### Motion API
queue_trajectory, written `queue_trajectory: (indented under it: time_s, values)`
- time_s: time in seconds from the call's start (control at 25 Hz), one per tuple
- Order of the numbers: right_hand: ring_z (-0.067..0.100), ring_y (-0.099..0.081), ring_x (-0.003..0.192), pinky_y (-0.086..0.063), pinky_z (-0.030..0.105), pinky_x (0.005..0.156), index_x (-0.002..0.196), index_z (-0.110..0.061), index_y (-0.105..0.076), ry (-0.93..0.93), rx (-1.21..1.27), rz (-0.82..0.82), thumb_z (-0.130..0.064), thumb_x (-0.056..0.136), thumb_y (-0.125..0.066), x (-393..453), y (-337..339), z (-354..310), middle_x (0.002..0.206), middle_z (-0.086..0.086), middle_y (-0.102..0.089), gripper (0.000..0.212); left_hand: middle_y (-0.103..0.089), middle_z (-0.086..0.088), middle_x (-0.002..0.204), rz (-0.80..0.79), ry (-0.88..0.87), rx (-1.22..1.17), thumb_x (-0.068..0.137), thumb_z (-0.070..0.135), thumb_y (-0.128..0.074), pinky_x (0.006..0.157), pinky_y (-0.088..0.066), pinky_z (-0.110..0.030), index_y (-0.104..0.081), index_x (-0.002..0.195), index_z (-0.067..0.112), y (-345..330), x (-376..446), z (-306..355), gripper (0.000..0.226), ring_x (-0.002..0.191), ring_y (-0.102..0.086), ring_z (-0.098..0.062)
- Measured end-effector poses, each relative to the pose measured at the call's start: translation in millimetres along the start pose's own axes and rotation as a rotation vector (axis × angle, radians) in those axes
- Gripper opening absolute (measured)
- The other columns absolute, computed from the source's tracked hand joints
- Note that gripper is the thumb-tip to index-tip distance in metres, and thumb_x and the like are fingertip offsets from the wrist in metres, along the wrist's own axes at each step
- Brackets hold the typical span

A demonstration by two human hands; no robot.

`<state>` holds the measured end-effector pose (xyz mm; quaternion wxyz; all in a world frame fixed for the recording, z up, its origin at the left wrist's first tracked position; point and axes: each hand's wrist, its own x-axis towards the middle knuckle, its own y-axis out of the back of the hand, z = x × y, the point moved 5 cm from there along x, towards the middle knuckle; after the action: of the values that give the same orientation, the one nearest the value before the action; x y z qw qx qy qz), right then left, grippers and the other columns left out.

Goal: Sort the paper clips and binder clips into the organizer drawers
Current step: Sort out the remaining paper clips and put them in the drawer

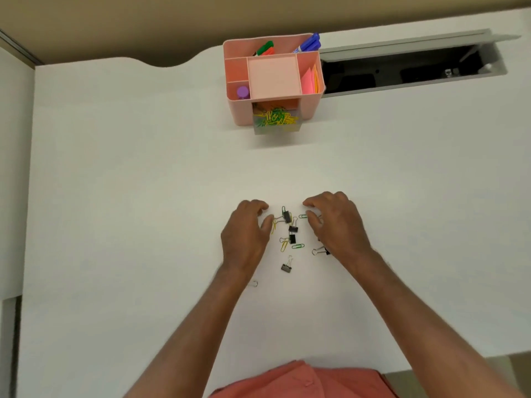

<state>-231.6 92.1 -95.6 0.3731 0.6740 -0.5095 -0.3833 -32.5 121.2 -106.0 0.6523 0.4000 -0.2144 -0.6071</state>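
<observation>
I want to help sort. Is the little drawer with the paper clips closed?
No, the drawer sticks out of the pink organizer, with paper clips showing inside.

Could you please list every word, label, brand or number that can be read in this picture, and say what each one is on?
None can be read.
Blue markers in the pink organizer: there is light print on a barrel, too small and blurred to read.
Green marker: no legible text.
Purple cap, pink sticky notes, binder clips and paper clips in the open drawer: no lettering visible.
</observation>
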Motion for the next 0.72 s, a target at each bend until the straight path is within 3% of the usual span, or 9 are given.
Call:
queue_trajectory:
  time_s: [0.12, 0.24, 0.4, 0.48, 0.6, 0.72]
  values:
    - [0.026, -0.057, 0.103, -0.045, 0.039, 0.085, 0.116, -0.022, -0.072, 0.035, -0.097, -0.02, -0.026, 0.094, -0.068, -4.5, -6.4, -2.7, 0.113, -0.003, -0.068, 0.022, -0.058, 0.012, 0.106, -0.031, 0.021, 0.083, 0.092, 0.04, -0.065, 0.076, -0.049, -0.03, -0.062, 0.112, 0.029, -11.3, -15.7, -4.9, 0.022, 0.103, -0.055, -0.011]
    - [0.023, -0.055, 0.102, -0.041, 0.036, 0.084, 0.105, -0.025, -0.071, -0.005, -0.164, -0.057, -0.029, 0.095, -0.066, -0.6, -8.1, -3.6, 0.106, -0.005, -0.066, 0.011, -0.06, 0.008, 0.103, -0.07, 0.018, 0.146, 0.093, 0.034, -0.064, 0.073, -0.048, -0.033, -0.064, 0.103, 0.027, -17.0, -13.2, 2.3, 0.012, 0.101, -0.056, -0.016]
    - [0.026, -0.054, 0.096, -0.04, 0.036, 0.08, 0.09, -0.021, -0.064, -0.055, -0.168, -0.15, -0.02, 0.09, -0.061, 5.4, -11.0, -8.7, 0.096, -0.001, -0.063, 0.003, -0.061, 0.005, 0.098, -0.138, 0.064, 0.202, 0.091, 0.024, -0.058, 0.065, -0.042, -0.031, -0.066, 0.087, 0.026, -21.2, -5.9, 7.7, 0.009, 0.092, -0.059, -0.02]
    - [0.024, -0.055, 0.089, -0.043, 0.036, 0.074, 0.09, -0.019, -0.059, -0.07, -0.049, -0.159, -0.016, 0.088, -0.058, 3.8, -10.3, -9.2, 0.091, -0.002, -0.062, 0.004, -0.062, 0.007, 0.094, -0.155, 0.045, 0.181, 0.09, 0.021, -0.058, 0.065, -0.045, -0.032, -0.063, 0.085, 0.025, -18.3, -8.1, 7.7, 0.009, 0.089, -0.058, -0.019]
    - [0.016, -0.054, 0.075, -0.045, 0.03, 0.064, 0.093, -0.02, -0.058, -0.177, 0.34, -0.158, -0.01, 0.087, -0.056, 2.2, -8.5, -6.5, 0.089, -0.002, -0.061, 0.011, -0.065, 0.009, 0.088, -0.178, 0.029, -0.014, 0.091, 0.016, -0.059, 0.069, -0.049, -0.032, -0.063, 0.091, 0.022, -13.5, -15.9, -2.7, 0.008, 0.082, -0.059, -0.016]
    - [0.012, -0.055, 0.068, -0.042, 0.022, 0.054, 0.087, -0.021, -0.059, -0.361, 0.63, -0.166, -0.016, 0.09, -0.05, 3.1, -14.2, -6.0, 0.08, -0.005, -0.061, 0.011, -0.062, 0.011, 0.08, -0.194, 0.115, -0.221, 0.092, 0.011, -0.054, 0.062, -0.044, -0.02, -0.068, 0.101, 0.022, -10.5, -22.7, -11.6, 0.02, 0.069, -0.055, -0.007]
